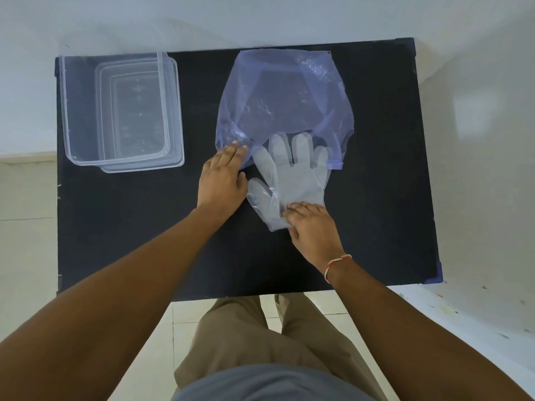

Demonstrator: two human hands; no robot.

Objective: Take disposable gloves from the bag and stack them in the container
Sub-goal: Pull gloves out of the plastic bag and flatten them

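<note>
A thin blue plastic bag lies flat at the back middle of the black table, its mouth toward me. A clear disposable glove sticks out of that mouth, fingertips still under the bag's edge, cuff toward me. My left hand rests flat on the bag's near left corner, pressing it down. My right hand pinches the glove's cuff between thumb and fingers. A clear rectangular container stands at the back left; it looks empty.
The container sits on its clear lid, which juts out on the right and front. The black table has bare surface in front of me. Pale floor tiles and my legs show below the table's near edge.
</note>
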